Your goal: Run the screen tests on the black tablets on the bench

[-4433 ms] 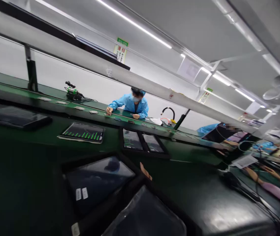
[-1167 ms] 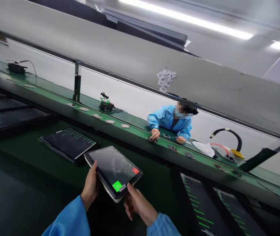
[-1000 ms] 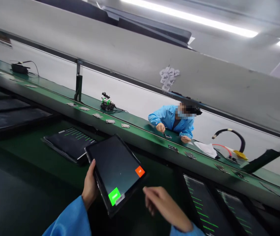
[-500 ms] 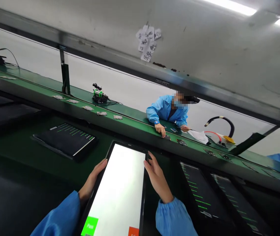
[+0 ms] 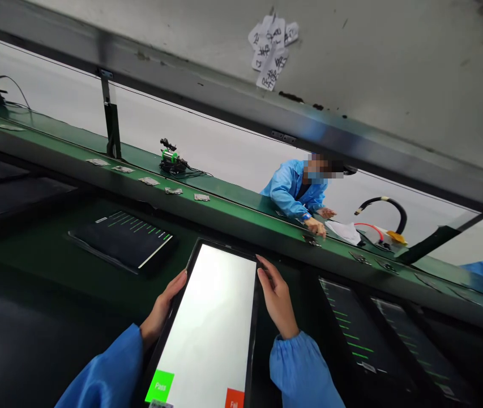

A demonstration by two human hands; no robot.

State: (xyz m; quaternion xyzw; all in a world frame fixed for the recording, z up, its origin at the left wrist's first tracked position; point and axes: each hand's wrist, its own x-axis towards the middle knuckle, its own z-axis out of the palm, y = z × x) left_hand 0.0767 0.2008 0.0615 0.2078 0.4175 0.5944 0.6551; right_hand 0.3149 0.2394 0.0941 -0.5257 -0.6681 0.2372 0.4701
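I hold a black tablet (image 5: 211, 323) lengthways in front of me, its screen lit white with a green square and a red square at the near end. My left hand (image 5: 161, 309) grips its left edge, thumb on the rim. My right hand (image 5: 276, 297) lies along its right edge with the fingers curled around the frame. Both sleeves are blue.
Another tablet (image 5: 126, 238) with green bars lies on the green belt (image 5: 54, 249) to the left; two more (image 5: 351, 334) lie to the right. Small metal parts (image 5: 173, 191) sit on the raised green rail. A person in blue (image 5: 296, 190) works across the line.
The tablet turned from a tilted pose with a dark screen to lengthways with a white screen. My right hand went back to its right edge. The person opposite shifted their hands.
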